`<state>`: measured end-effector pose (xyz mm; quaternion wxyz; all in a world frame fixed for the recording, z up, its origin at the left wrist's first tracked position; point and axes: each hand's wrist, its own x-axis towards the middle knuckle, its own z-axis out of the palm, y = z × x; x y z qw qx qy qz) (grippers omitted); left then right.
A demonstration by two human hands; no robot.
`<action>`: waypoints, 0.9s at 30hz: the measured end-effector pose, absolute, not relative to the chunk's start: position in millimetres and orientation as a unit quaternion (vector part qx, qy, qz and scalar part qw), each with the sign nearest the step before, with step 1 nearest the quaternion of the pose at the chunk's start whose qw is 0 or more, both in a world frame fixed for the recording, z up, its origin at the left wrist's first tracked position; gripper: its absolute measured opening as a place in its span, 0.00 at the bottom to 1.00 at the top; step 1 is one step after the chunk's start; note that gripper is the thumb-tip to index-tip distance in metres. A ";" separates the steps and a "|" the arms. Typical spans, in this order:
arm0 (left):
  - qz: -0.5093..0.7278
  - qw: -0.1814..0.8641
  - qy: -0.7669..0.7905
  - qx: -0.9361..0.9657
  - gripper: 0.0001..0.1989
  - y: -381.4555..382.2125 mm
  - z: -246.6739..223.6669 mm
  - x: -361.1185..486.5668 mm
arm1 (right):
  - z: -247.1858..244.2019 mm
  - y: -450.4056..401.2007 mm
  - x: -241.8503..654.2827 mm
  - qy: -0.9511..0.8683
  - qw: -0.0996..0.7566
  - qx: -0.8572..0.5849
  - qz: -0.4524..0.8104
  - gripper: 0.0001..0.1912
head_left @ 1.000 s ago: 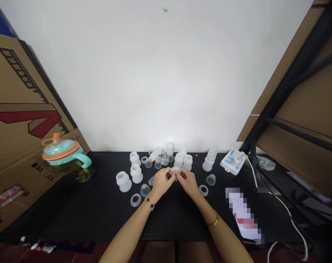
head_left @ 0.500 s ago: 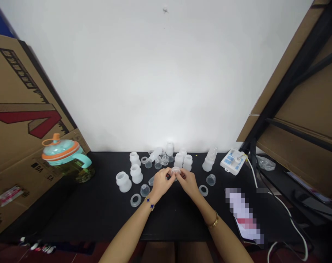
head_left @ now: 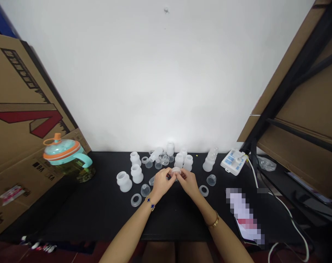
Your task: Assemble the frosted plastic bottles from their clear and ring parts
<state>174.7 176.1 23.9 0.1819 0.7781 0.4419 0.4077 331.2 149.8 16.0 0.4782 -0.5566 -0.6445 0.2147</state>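
Note:
My left hand point(head_left: 163, 181) and my right hand point(head_left: 188, 181) meet over the middle of the table, fingers closed around one small, pale translucent bottle ring point(head_left: 176, 170). Thumbs press its near side; its underside is hidden by my fingers. Just behind it stand white bottle bodies, one point(head_left: 188, 163) close to my right fingers. A clear dome cap point(head_left: 145, 190) and a loose ring point(head_left: 136, 200) lie left of my left wrist. Another clear cap point(head_left: 211, 179) and ring point(head_left: 203, 190) are to the right of my right hand.
More white bottles point(head_left: 124, 181) stand at left. Clear caps point(head_left: 165, 160) cluster by the wall. An assembled bottle point(head_left: 209, 160) stands at right, near a white box point(head_left: 232, 162) with a cable. A phone point(head_left: 245, 219) lies front right; a large jug point(head_left: 69, 157) stands far left.
The view has shifted very slightly. Both hands stay in place on the bottle ring, and nothing else has visibly moved.

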 end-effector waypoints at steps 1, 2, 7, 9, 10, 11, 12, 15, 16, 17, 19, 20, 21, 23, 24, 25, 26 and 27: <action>0.408 0.183 0.441 0.778 0.10 175.9 24.0 174.7 | 16.2 149.8 331.1 -0.645 0.478 -0.556 0.214 0.15; 0.408 0.183 0.441 0.778 0.10 175.8 24.1 174.7 | 16.3 149.9 331.1 -0.646 0.477 -0.556 0.214 0.15; 0.407 0.179 0.444 0.778 0.11 176.4 23.8 174.9 | 15.9 150.2 331.4 -0.650 0.475 -0.555 0.209 0.15; 0.406 0.178 0.447 0.777 0.11 176.4 23.7 175.0 | 15.3 150.4 331.5 -0.651 0.472 -0.558 0.205 0.15; 0.405 0.176 0.448 0.777 0.11 176.4 23.7 175.0 | 15.0 150.4 331.5 -0.650 0.472 -0.560 0.204 0.15; 0.405 0.175 0.449 0.777 0.11 176.2 23.8 175.0 | 14.8 150.5 331.4 -0.649 0.471 -0.561 0.205 0.15; 0.405 0.175 0.449 0.777 0.11 176.1 24.0 175.0 | 14.7 150.6 331.3 -0.648 0.471 -0.561 0.206 0.15; 0.406 0.177 0.446 0.778 0.11 175.6 24.6 174.9 | 15.0 150.6 330.9 -0.649 0.472 -0.560 0.208 0.14; 0.406 0.177 0.445 0.778 0.11 175.5 24.8 174.8 | 15.2 150.5 330.8 -0.649 0.472 -0.559 0.208 0.15; 0.406 0.177 0.445 0.778 0.11 175.4 25.0 174.8 | 15.5 150.4 330.7 -0.649 0.472 -0.559 0.207 0.15; 0.407 0.175 0.445 0.778 0.11 175.3 25.1 174.8 | 16.0 150.0 330.7 -0.649 0.471 -0.561 0.206 0.15; 0.408 0.174 0.445 0.778 0.11 175.3 25.0 174.9 | 16.2 149.8 330.7 -0.649 0.470 -0.562 0.205 0.15; 0.409 0.174 0.446 0.777 0.11 175.2 24.9 174.9 | 16.5 149.6 330.7 -0.650 0.469 -0.562 0.204 0.15; 0.411 0.174 0.447 0.776 0.11 175.1 24.8 175.1 | 17.2 149.3 330.7 -0.651 0.468 -0.563 0.200 0.15; 0.411 0.174 0.447 0.776 0.11 175.1 24.7 175.1 | 17.6 149.1 330.7 -0.652 0.468 -0.563 0.198 0.14; 0.410 0.173 0.447 0.776 0.11 175.0 24.7 175.2 | 18.0 148.9 330.6 -0.652 0.468 -0.564 0.195 0.14; 0.411 0.172 0.448 0.776 0.12 175.1 24.7 175.2 | 18.4 148.8 330.5 -0.653 0.467 -0.565 0.192 0.14; 0.411 0.171 0.448 0.776 0.12 175.2 24.6 175.2 | 18.7 148.7 330.5 -0.653 0.466 -0.566 0.189 0.14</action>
